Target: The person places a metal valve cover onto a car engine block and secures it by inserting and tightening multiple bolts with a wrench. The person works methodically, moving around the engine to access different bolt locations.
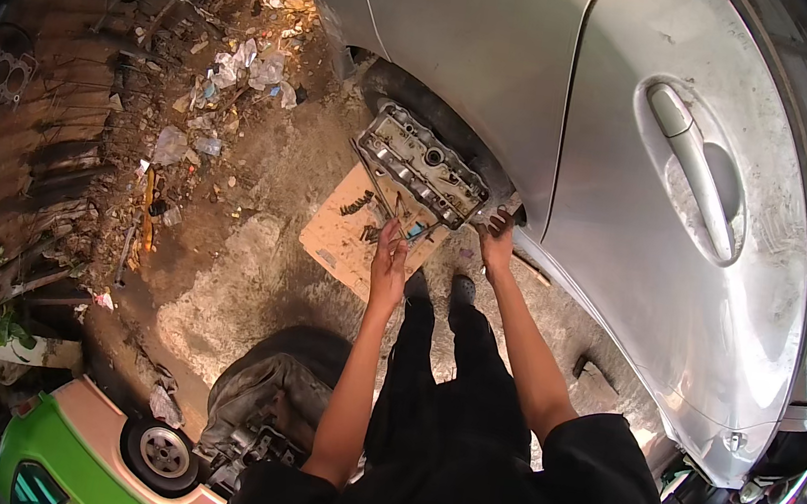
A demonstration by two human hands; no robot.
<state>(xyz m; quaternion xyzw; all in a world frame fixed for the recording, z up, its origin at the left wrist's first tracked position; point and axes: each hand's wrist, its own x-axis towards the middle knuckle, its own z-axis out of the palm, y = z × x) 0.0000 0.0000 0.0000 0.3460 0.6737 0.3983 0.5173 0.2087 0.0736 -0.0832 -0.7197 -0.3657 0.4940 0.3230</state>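
A grimy metal cylinder head point(413, 158) stands tilted beside the silver car's wheel, over a tan board point(329, 243). My right hand point(496, 243) is at its right end, fingers curled round the corner. My left hand point(387, 268) is over the board just in front of the cylinder head, thumb and fingers drawn together. A thin rod-like piece shows at these fingertips, too small to name. On the board lie dark springs point(357, 203), with more small dark parts and a blue item point(415, 230) near my left fingers.
The silver car point(508, 53) fills the right side, its tyre point(422, 103) behind the cylinder head. Litter point(245, 66) covers the ground at the far left. A green and pink vehicle point(89, 435) and a dark covered heap point(281, 388) are at the near left.
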